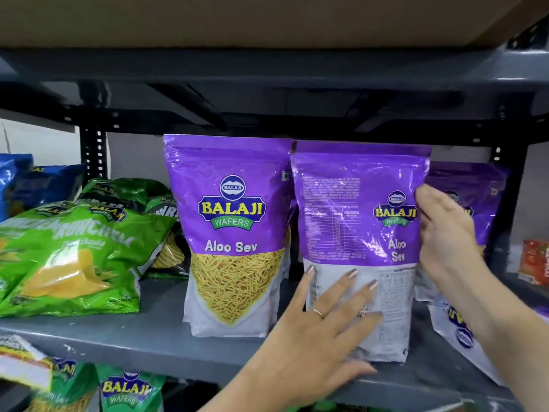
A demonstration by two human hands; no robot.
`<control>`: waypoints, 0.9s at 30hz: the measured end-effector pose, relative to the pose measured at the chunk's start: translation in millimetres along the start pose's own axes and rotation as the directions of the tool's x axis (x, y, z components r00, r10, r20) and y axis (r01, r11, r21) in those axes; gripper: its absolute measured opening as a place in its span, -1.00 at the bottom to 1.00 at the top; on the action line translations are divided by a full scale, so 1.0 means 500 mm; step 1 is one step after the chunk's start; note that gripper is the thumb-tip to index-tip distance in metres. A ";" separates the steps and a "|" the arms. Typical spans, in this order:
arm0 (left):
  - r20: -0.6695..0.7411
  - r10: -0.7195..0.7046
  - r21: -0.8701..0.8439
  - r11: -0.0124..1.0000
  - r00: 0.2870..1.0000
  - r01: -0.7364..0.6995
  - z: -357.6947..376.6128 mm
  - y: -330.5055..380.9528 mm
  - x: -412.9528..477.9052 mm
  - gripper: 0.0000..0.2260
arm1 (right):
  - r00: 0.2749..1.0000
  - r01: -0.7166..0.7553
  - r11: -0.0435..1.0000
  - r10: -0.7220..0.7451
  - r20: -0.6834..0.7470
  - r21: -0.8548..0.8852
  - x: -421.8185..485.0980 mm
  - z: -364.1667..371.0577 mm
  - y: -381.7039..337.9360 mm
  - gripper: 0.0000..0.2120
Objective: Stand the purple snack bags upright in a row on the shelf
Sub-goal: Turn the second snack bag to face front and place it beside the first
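A purple Aloo Sev bag (234, 233) stands upright on the grey shelf (142, 337), front facing me. Right of it a second purple bag (353, 221) stands with its back panel toward me. My left hand (323, 328) lies flat against its lower front, fingers spread. My right hand (445, 236) grips its right edge. Behind that hand a third purple bag (475, 194) stands upright further back. A fourth purple bag (457, 331) lies flat on the shelf at the right, partly hidden by my right arm.
Green snack bags (68, 257) lie piled at the shelf's left, with blue bags (17, 179) behind them. A red packet (534, 263) sits at far right. A dark upper shelf (267, 69) hangs just above the bag tops. More green bags (124, 391) sit on the shelf below.
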State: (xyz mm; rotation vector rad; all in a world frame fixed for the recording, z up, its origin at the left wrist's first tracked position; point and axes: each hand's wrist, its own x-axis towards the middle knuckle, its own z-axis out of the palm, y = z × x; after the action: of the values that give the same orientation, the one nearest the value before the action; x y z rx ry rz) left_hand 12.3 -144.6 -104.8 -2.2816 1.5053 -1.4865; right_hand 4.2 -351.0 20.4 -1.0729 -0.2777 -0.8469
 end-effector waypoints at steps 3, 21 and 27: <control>-0.040 -0.024 0.054 0.998 0.999 0.026 0.016 0.000 0.014 -0.58 | 0.999 0.027 0.999 -0.026 -0.037 0.019 0.018 -0.007 -0.003 -0.89; 0.150 -0.646 -0.693 0.471 0.748 0.546 0.007 0.129 0.046 -0.22 | 0.782 -0.610 0.783 0.620 0.066 -0.124 -0.048 -0.034 0.056 -0.32; 0.362 -0.636 -0.873 0.025 0.681 0.487 -0.003 0.086 0.080 0.08 | 0.770 -0.597 0.798 0.600 0.218 -0.085 -0.100 -0.039 0.050 -0.43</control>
State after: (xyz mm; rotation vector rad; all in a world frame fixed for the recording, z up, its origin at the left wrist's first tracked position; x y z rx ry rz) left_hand -15.8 -195.5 -97.4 -4.0177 1.9327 -0.6674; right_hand -14.8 -338.7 -34.4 -1.1795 -0.1092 -0.1394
